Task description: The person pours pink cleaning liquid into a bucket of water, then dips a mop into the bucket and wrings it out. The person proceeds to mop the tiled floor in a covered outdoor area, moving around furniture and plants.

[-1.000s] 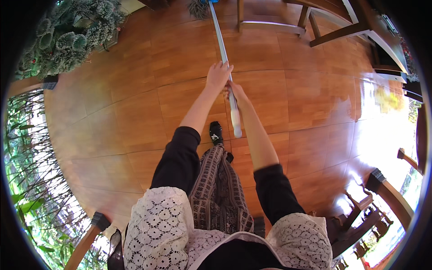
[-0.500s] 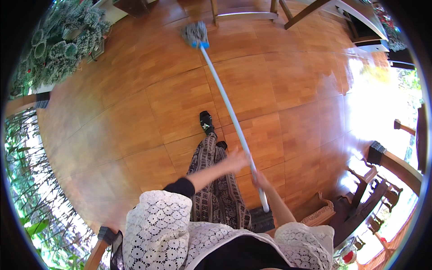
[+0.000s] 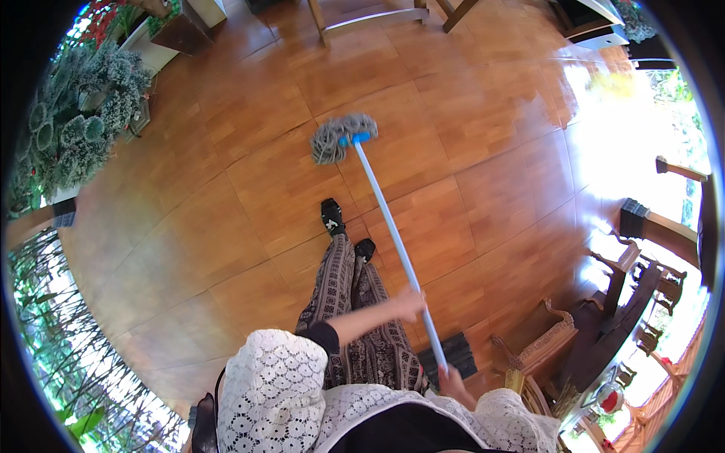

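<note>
A string mop [image 3: 394, 232] slants across the tiled floor, its pale handle running from my body out to the grey head [image 3: 330, 142] with a blue clamp. The strands lie spread on the floor beyond my feet. Partway down the handle, my left hand [image 3: 408, 303] wraps round it, slightly blurred. My right hand [image 3: 455, 386] grips the handle close to its near end, beside my right hip. Both of my feet, in black shoes [image 3: 331, 217], stand left of the handle.
Carved wooden furniture [image 3: 547, 336] stands at the right, near a pillar with a dark base [image 3: 445, 359]. A frosted decorative tree [image 3: 91, 121] is at the far left. Wooden furniture legs [image 3: 370, 21] rise at the far edge. Bright light glares off the floor at right.
The mop head has come nearer to my feet and its strands have fanned out. My right hand has drawn back toward my body with the handle; my left hand has closed round it.
</note>
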Motion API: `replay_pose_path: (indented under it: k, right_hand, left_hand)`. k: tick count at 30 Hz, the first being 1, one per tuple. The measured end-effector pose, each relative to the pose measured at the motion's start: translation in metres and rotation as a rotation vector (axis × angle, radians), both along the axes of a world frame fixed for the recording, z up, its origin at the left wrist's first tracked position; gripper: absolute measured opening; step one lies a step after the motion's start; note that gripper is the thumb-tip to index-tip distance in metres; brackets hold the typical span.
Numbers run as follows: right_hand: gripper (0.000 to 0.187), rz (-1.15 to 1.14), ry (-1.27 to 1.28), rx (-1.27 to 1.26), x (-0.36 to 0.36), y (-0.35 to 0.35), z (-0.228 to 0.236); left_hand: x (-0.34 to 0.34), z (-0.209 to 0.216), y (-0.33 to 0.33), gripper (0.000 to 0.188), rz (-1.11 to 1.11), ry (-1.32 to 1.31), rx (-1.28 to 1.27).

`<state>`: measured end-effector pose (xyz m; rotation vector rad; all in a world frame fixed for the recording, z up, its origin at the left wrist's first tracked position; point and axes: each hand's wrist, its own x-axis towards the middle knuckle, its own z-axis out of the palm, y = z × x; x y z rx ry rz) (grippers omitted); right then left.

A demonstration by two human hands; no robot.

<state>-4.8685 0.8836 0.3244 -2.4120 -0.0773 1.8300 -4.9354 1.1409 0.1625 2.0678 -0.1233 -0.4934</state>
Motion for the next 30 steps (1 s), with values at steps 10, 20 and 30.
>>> replay_pose_path:
  k: [10, 20, 30]
  right_hand:
    - [0.044, 0.225, -0.098, 0.456, 0.021, 0.372, -0.172]
    - [0.043, 0.195, 0.092, 0.417, -0.086, 0.320, -0.090]
    - [0.041, 0.115, 0.166, 0.075, -0.086, 0.192, 0.063]
  left_hand:
    - [-0.020, 0.000, 0.289, 0.075, 0.621, 0.080, 0.672]
    - [-0.088, -0.024, 0.176, 0.012, 0.323, -0.211, 0.752]
    - [-0.104, 0.121, 0.056, 0.010, 0.228, -0.102, -0.134]
